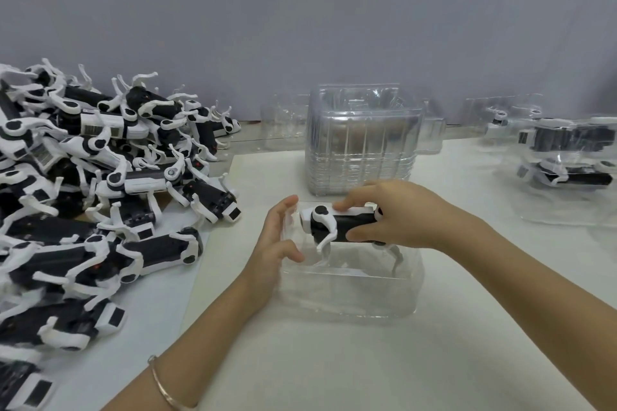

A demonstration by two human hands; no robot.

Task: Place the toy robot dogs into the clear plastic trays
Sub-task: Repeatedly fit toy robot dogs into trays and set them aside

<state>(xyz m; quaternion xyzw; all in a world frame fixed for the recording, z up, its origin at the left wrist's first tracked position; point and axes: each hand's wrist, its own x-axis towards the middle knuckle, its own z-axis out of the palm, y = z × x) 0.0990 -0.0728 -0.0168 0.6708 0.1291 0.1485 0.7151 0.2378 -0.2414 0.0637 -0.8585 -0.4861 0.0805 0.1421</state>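
Observation:
A black-and-white toy robot dog [337, 225] hangs over a clear plastic tray [350, 294] in the middle of the table, its legs reaching down into the tray. My right hand [397, 215] grips the dog's body from the right, fingers on top and thumb below. My left hand [278, 240] holds the tray's left wall, thumb in front and fingers curved around its upper edge.
A big heap of loose robot dogs [100, 193] covers the left side of the table. A stack of empty clear trays [362, 140] stands behind the hands. Filled trays with dogs [567, 157] sit at the far right. A grey wall runs behind.

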